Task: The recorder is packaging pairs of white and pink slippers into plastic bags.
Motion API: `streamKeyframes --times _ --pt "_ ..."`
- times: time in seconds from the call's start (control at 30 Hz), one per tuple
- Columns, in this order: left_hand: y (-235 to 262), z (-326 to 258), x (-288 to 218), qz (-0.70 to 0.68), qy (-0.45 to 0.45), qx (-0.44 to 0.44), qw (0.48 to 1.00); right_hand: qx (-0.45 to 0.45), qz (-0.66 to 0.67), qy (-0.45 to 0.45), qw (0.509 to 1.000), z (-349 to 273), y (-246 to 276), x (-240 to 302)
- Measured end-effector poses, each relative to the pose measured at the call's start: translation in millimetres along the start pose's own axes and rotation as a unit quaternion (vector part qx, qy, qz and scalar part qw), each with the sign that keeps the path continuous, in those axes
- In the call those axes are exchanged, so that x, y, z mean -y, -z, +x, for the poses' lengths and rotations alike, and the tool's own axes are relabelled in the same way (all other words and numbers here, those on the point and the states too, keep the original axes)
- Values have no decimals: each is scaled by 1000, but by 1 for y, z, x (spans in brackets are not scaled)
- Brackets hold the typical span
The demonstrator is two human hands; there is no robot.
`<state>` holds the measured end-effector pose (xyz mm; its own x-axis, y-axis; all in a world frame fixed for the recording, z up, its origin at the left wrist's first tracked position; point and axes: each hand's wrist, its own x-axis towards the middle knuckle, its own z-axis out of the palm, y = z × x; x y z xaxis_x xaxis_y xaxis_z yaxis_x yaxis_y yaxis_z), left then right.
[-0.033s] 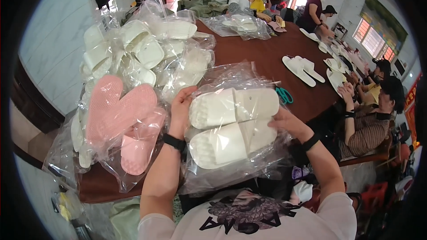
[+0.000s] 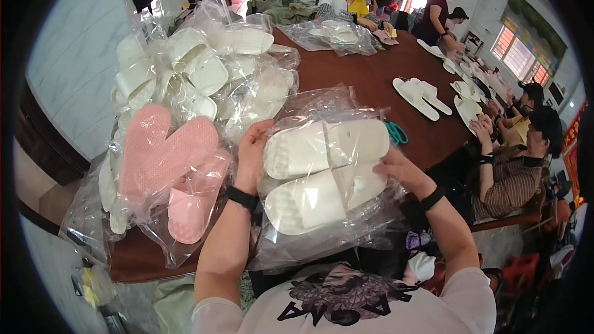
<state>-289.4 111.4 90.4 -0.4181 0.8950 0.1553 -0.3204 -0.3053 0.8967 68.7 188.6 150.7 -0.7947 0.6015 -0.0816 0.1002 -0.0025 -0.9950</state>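
Your right hand (image 2: 405, 172) has its fingers gripping the right end of the clear bag (image 2: 297, 250), thumb on top; your left hand (image 2: 249, 151) has its fingers curled at the bag's left edge, though whether they pinch it I cannot tell; the white slippers (image 2: 317, 201) lie side by side between your hands; they look fully bagged, but whether the bag is sealed does not show; to your left, pink slippers (image 2: 192, 142) lie in clear plastic beside a heap of bagged slippers (image 2: 207, 75), apparently done; farther out, past teal scissors (image 2: 396, 133), a loose white pair (image 2: 411, 96) sits unbagged on the worktop (image 2: 343, 71).
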Motion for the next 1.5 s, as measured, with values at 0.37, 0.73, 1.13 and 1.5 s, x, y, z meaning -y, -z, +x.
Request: streamKeyframes --times 0.37,0.73,1.13,1.5 --pt "-4 -5 -17 71 -44 7 997 -201 6 26 979 23 -11 -8" --pt "-7 -5 -38 110 -97 -52 988 -261 10 106 959 3 20 2" --pt "-40 -88 -183 0 -208 -59 976 -284 57 111 951 13 40 -52" --pt "-15 -148 -77 453 -45 34 889 -314 176 130 924 13 9 -31"
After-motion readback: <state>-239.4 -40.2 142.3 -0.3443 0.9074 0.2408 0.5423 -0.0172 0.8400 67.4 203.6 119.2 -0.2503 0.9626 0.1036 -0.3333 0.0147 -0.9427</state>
